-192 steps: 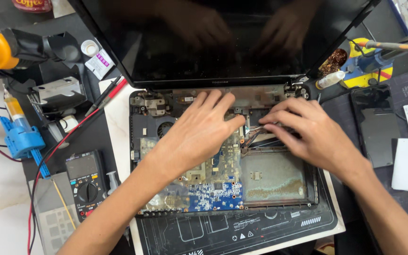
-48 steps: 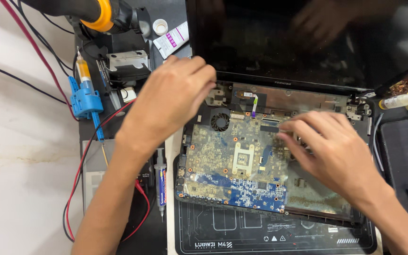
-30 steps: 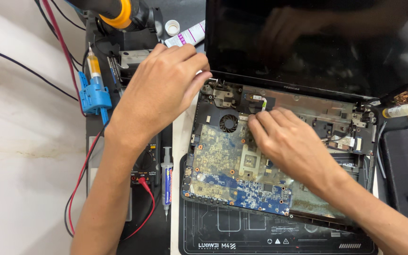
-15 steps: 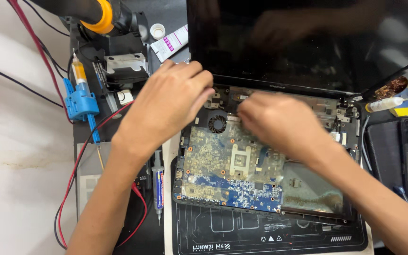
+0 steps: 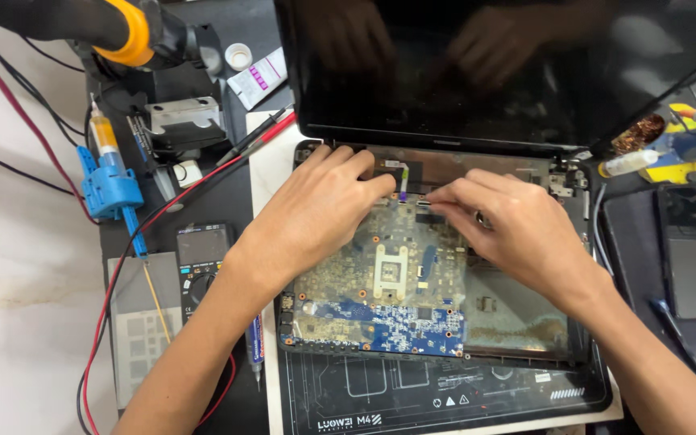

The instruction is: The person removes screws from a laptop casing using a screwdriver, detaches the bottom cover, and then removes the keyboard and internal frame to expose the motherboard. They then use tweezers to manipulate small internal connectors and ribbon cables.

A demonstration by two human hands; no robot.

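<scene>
An opened laptop lies in the middle of the bench with its dark screen (image 5: 477,72) raised at the back. Its blue and tan motherboard (image 5: 380,298) is bare inside the black base (image 5: 525,354). My left hand (image 5: 316,217) rests on the board's upper left part, fingertips near a small flat cable (image 5: 400,181). My right hand (image 5: 509,225) comes in from the right, its fingers pinched at a small connector (image 5: 427,200) on the board's top edge. The two hands' fingertips nearly meet there.
A multimeter (image 5: 199,262) with red and black leads, a blue syringe tool (image 5: 110,189) and a stencil plate (image 5: 142,330) lie at the left. A black repair mat (image 5: 412,399) sits under the laptop. A dark phone (image 5: 690,242) and a brass wool holder (image 5: 642,133) are at the right.
My left hand came from the bench at the left onto the board's top edge. My right hand went from the board's right side to the same edge. The view shifted.
</scene>
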